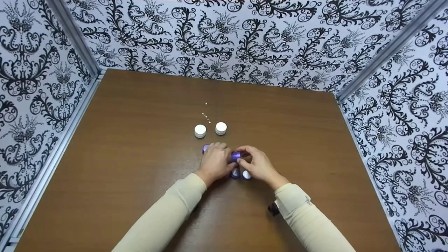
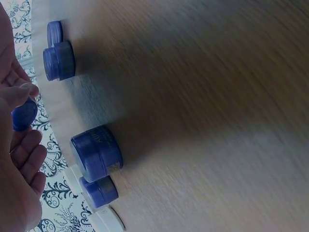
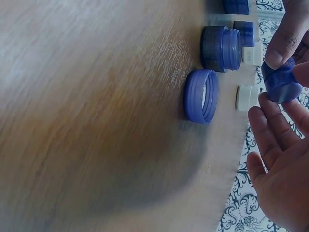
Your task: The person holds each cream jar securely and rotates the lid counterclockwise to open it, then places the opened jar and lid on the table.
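Both hands meet at the middle of the brown table (image 1: 133,140). Between them is a small purple jar (image 1: 236,155); my left hand (image 1: 216,161) pinches it from the left and my right hand (image 1: 255,162) from the right. In the left wrist view my left hand (image 2: 19,145) has its fingertips on the small purple jar (image 2: 24,115). The right wrist view shows my right hand (image 3: 280,159) under that jar (image 3: 282,82), with a finger on top of it. A loose purple lid (image 3: 202,95) and an open purple jar (image 3: 221,48) stand on the table close by.
Two white jars (image 1: 200,131) (image 1: 221,128) stand just beyond the hands. More purple jars (image 2: 96,152) (image 2: 99,191) (image 2: 59,60) sit around the hands. Patterned walls (image 1: 42,87) enclose the table on three sides.
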Demonstrator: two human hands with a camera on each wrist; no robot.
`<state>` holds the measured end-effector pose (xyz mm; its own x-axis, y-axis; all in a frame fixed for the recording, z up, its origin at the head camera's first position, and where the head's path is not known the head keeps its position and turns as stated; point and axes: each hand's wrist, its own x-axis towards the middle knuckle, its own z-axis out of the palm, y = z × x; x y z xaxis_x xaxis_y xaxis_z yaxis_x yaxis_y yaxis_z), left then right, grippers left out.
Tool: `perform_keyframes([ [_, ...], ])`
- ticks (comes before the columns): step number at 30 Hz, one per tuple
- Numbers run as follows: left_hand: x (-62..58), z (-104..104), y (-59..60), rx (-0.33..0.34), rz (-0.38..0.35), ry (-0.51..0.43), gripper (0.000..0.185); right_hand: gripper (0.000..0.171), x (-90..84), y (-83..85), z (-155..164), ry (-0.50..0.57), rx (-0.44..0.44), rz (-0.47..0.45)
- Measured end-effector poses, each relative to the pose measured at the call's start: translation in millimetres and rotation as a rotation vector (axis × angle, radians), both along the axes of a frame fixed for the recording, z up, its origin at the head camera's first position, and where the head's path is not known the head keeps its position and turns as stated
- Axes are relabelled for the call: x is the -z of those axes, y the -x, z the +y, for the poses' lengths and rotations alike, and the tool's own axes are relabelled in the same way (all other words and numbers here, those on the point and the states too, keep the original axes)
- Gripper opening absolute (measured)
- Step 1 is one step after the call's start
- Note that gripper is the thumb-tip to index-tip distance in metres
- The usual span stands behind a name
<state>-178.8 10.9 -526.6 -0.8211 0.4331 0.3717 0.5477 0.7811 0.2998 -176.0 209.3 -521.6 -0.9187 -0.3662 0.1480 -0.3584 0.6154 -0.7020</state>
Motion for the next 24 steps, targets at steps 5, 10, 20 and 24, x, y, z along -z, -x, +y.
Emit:
perform_keyframes([
  [5, -0.3, 0.5, 0.5, 0.002, 0.004, -0.004, 0.037, 0.025, -1.4, -0.2, -1.1, 0.018, 0.016, -0.022],
  [10, -1.3, 0.3, 0.0, -0.002, -0.01, 0.011, 0.038, 0.024, -2.3, -0.5, -1.5, 0.018, 0.024, -0.04],
  [20, -0.7, 0.4, -0.5, -0.006, -0.013, 0.013, 0.037, 0.026, -3.1, -1.1, -1.0, 0.032, 0.019, -0.058],
  [24, -0.1, 0.3, -1.3, -0.015, -0.018, 0.011, 0.037, 0.028, -4.1, -2.0, -1.8, 0.031, 0.013, -0.07],
])
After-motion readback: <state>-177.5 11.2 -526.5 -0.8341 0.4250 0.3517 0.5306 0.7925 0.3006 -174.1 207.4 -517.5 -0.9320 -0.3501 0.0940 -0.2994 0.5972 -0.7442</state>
